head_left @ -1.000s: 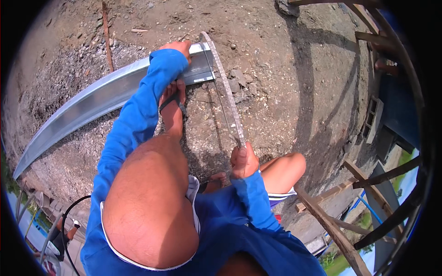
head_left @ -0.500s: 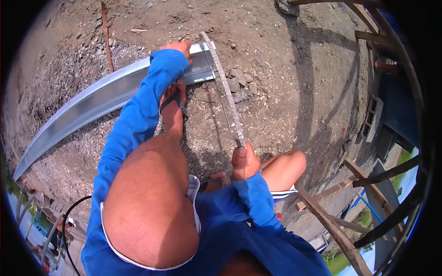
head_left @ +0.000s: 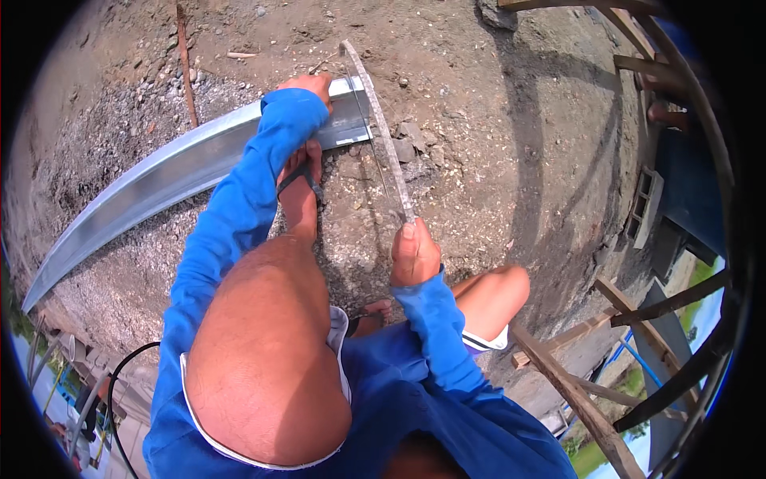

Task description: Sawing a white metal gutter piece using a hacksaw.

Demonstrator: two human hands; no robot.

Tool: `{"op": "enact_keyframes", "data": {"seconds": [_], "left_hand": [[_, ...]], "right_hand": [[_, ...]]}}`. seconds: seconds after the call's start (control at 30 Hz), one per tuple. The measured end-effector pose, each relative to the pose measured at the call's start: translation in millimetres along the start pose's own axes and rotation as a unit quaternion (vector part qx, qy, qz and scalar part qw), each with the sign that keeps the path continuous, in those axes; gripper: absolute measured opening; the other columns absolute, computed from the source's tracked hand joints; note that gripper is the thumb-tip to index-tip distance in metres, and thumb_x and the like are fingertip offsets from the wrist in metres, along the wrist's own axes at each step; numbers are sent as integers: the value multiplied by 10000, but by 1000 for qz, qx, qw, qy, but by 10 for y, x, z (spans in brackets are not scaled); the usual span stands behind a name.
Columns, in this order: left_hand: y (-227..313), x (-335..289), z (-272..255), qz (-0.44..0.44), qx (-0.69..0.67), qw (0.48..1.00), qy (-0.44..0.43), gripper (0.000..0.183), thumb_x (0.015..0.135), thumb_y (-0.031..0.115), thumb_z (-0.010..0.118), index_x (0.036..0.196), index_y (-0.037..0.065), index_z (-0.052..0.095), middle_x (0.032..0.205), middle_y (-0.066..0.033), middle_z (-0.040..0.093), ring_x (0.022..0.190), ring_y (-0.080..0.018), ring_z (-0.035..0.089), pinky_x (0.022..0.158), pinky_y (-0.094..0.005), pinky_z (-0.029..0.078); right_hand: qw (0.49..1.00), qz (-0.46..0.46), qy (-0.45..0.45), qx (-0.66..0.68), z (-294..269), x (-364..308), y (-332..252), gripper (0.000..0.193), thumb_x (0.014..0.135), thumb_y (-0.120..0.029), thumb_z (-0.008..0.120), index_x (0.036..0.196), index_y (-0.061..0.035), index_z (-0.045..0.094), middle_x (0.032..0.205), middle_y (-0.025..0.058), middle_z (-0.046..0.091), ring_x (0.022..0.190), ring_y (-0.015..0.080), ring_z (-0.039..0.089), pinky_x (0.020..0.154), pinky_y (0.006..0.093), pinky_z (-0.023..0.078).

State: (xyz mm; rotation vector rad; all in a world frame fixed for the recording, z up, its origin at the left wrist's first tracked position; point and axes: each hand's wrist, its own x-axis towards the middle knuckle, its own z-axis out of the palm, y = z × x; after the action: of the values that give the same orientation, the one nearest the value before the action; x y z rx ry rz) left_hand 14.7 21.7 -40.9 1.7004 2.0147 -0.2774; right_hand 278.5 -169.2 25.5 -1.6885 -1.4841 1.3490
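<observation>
Handle of the hacksaw (head_left: 384,136) is lost to us inside the right hand (head_left: 416,254), just below the centre of the frame. The blade shows only as a thin dark line, slanting across the metal channel (head_left: 167,176) close to its right-hand end; whether its teeth bite into the metal we cannot make out. The channel lies on gritty ground (head_left: 471,184), arcing from the upper middle down toward the lower left (the bend looks like lens work, we think), where the dark rim crowds its far end. The left sleeve (head_left: 223,215) hides part of its length. A person (head_left: 100,391) at the lower left edge is small, partly covered and hard to read.

Fingers next. We find the right hand closed in a fist round the grip, thumb uppermost along the near end of the saw's frame. The left hand (head_left: 313,86), upper middle, has its fingers folded over the channel's upper edge, close to the blade; the fingertips are out of our sight. Below it, a sandalled foot (head_left: 299,191) sets its toes at the channel's lower edge. We note broken stones (head_left: 408,144) just right of the cut end, and timbers (head_left: 582,399) at lower right, cut off by the rim.
</observation>
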Motion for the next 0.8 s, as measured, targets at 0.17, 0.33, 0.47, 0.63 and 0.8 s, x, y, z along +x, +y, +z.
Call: {"op": "enact_keyframes", "data": {"seconds": [0.17, 0.33, 0.47, 0.63, 0.8], "left_hand": [[79, 15, 46, 8, -4, 1000, 4, 320, 840, 187, 611, 1141, 82, 597, 1080, -195, 687, 1021, -413, 655, 859, -518, 532], [21, -50, -91, -18, -3, 1000, -16, 335, 854, 199, 608, 1169, 87, 606, 1117, -197, 682, 1054, -404, 650, 886, -511, 528], [28, -45, -52, -10, 10, 1000, -18, 322, 847, 188, 602, 1152, 84, 593, 1107, -205, 678, 1022, -417, 653, 859, -523, 532], [59, 17, -7, -3, -5, 1000, -13, 340, 855, 194, 610, 1179, 90, 600, 1135, -198, 677, 1061, -404, 647, 885, -513, 529], [1, -26, -31, -22, 17, 1000, -11, 336, 838, 186, 623, 1159, 93, 592, 1108, -188, 682, 1026, -414, 654, 864, -517, 535]], "right_hand": [[987, -127, 101, -4, 625, 1322, -179, 369, 1033, -384, 483, 899, -43, 521, 639, 235, 526, 626, 504, 515, 551, 493, 413], [1000, -13, 8, -4, -118, -280, 119, 312, 1024, -320, 473, 908, -39, 541, 594, 174, 496, 527, 382, 553, 522, 446, 419], [999, -42, 12, -3, 178, 318, 40, 338, 1023, -337, 485, 889, -32, 547, 607, 202, 516, 547, 446, 537, 527, 480, 409], [985, -135, 102, -13, 589, 1193, -120, 375, 1027, -367, 500, 883, -24, 544, 662, 248, 546, 641, 491, 531, 553, 478, 422], [1000, 10, 12, 22, -210, -417, -87, 380, 1062, -303, 404, 792, -53, 495, 561, -17, 419, 499, 77, 400, 484, 279, 340]]}}
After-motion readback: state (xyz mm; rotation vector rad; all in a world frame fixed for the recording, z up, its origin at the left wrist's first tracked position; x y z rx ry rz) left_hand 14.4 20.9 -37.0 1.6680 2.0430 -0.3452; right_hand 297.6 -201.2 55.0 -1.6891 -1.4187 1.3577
